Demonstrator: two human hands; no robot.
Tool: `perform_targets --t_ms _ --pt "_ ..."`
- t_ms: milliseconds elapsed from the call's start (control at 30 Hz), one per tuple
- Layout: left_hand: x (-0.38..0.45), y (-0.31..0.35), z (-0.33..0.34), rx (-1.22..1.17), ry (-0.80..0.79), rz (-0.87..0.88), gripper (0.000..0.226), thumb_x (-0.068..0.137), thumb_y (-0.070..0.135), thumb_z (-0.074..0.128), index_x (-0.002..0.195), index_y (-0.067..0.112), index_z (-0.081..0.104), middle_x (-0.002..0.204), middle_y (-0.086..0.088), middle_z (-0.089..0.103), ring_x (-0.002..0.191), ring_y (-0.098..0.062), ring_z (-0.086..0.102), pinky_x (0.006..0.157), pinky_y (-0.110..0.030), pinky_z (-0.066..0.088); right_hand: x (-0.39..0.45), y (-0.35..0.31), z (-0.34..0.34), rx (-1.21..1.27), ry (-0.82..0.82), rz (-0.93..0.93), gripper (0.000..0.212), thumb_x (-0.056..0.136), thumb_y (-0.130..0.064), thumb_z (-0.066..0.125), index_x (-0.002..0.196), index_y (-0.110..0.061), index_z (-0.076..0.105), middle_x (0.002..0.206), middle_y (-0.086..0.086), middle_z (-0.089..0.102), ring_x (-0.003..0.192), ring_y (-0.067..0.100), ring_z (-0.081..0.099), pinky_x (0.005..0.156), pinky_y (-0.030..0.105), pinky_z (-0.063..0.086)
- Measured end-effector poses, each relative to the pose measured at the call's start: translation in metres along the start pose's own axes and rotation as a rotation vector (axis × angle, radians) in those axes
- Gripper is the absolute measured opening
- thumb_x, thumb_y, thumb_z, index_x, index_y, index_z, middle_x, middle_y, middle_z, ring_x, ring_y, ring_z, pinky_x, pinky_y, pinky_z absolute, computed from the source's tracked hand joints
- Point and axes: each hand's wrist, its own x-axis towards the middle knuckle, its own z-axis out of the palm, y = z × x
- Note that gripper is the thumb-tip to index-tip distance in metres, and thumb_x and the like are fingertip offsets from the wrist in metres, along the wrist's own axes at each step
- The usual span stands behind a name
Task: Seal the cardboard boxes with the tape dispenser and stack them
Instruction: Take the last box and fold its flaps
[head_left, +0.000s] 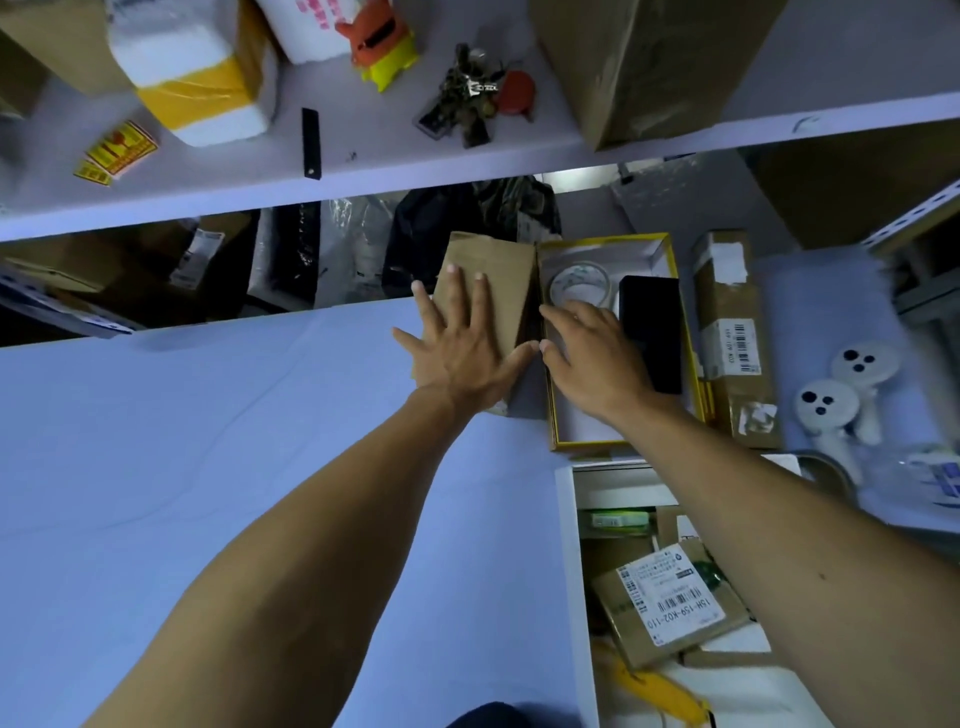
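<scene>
A small brown cardboard box stands near the far edge of the white table. My left hand lies flat on top of it with fingers spread. My right hand reaches into a shallow yellow-rimmed tray just right of the box, fingers loosely bent over a roll of clear tape; whether it touches the roll I cannot tell. A black phone-like slab lies in the tray beside the roll. No tape dispenser is recognisable.
A long taped cardboard box lies right of the tray, with two white round-headed objects beyond it. Below the table's right edge an open bin holds a labelled parcel. A shelf above carries boxes, foam, stickers and a black knife.
</scene>
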Motion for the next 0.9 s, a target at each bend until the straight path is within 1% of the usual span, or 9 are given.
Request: perform_targets --t_ms 67,133,167,333,433,500,600,733,900 --pt "0.001 0.002 -0.002 0.035 -0.013 -0.006 0.106 0.083 0.083 0.033 0.158 0.022 -0.011 0.164 -0.003 -0.022 0.148 -0.047 -0.007 0.103 -0.071 0.026 -0.004 -0.001 0.001 -0.021 -0.009 0.010 0.052 0.101 -0.029 0.050 0.151 -0.016 0.042 0.148 0.011 0.044 0.133 0.034 0.038 0.105 0.040 0.038" --pt "0.002 0.006 -0.004 0.025 -0.008 -0.014 0.104 0.084 0.073 0.042 0.158 0.021 -0.009 0.165 -0.004 -0.020 0.142 -0.047 0.011 0.098 -0.059 0.035 -0.007 -0.003 0.001 -0.045 -0.014 0.018 0.053 0.101 -0.029 0.049 0.152 -0.016 0.040 0.149 0.011 0.043 0.133 0.034 0.038 0.105 0.041 0.038" --pt "0.001 0.007 -0.005 0.020 -0.001 -0.015 0.104 0.084 0.071 0.044 0.158 0.020 -0.008 0.165 -0.005 -0.019 0.139 -0.045 0.017 0.096 -0.055 0.036 -0.008 -0.004 0.000 -0.057 -0.015 0.022 0.054 0.101 -0.030 0.049 0.152 -0.016 0.038 0.149 0.011 0.042 0.133 0.034 0.037 0.105 0.042 0.038" --pt "-0.026 -0.012 -0.009 0.021 -0.014 -0.049 0.101 0.086 0.065 0.047 0.158 0.020 -0.007 0.165 -0.004 -0.016 0.135 -0.044 0.024 0.098 -0.054 0.035 -0.016 -0.016 -0.012 -0.178 0.005 -0.041 0.056 0.101 -0.033 0.048 0.153 -0.016 0.036 0.151 0.013 0.039 0.136 0.035 0.035 0.102 0.044 0.041" --pt "-0.053 -0.042 -0.019 0.043 0.019 -0.089 0.101 0.086 0.063 0.050 0.158 0.022 -0.008 0.165 -0.003 -0.016 0.133 -0.043 0.026 0.097 -0.053 0.036 -0.019 -0.034 -0.022 -0.274 0.012 -0.108 0.059 0.101 -0.035 0.045 0.156 -0.017 0.029 0.159 0.015 0.029 0.146 0.034 0.024 0.112 0.047 0.031" --pt "-0.074 -0.066 -0.034 0.057 0.069 -0.120 0.101 0.086 0.062 0.051 0.158 0.021 -0.008 0.165 -0.004 -0.015 0.131 -0.042 0.028 0.096 -0.052 0.037 -0.023 -0.059 -0.025 -0.298 0.009 -0.157 0.061 0.103 -0.036 0.041 0.159 -0.020 0.021 0.165 0.014 0.016 0.152 0.032 0.012 0.118 0.049 0.020" --pt "-0.107 -0.107 -0.058 0.069 0.132 -0.180 0.103 0.085 0.062 0.052 0.157 0.021 -0.008 0.166 -0.005 -0.012 0.129 -0.042 0.030 0.096 -0.051 0.037 -0.032 -0.113 -0.023 -0.319 0.016 -0.267 0.061 0.105 -0.038 0.036 0.160 -0.023 0.013 0.167 0.010 0.007 0.154 0.029 0.003 0.122 0.049 0.011" --pt "-0.163 -0.166 -0.078 0.031 0.167 -0.315 0.101 0.088 0.063 0.050 0.158 0.021 -0.010 0.166 -0.005 -0.012 0.132 -0.044 0.028 0.100 -0.053 0.035 -0.056 -0.187 -0.005 -0.355 -0.021 -0.404 0.061 0.106 -0.041 0.030 0.160 -0.026 0.006 0.167 0.008 0.001 0.154 0.027 -0.003 0.123 0.048 0.007" --pt "-0.252 -0.243 -0.077 -0.036 0.216 -0.502 0.099 0.088 0.062 0.049 0.157 0.023 -0.010 0.166 -0.004 -0.012 0.133 -0.044 0.027 0.100 -0.055 0.033 -0.100 -0.270 0.029 -0.419 -0.039 -0.546 0.063 0.106 -0.044 0.030 0.160 -0.027 0.002 0.167 0.008 -0.004 0.153 0.028 -0.007 0.123 0.052 0.004"
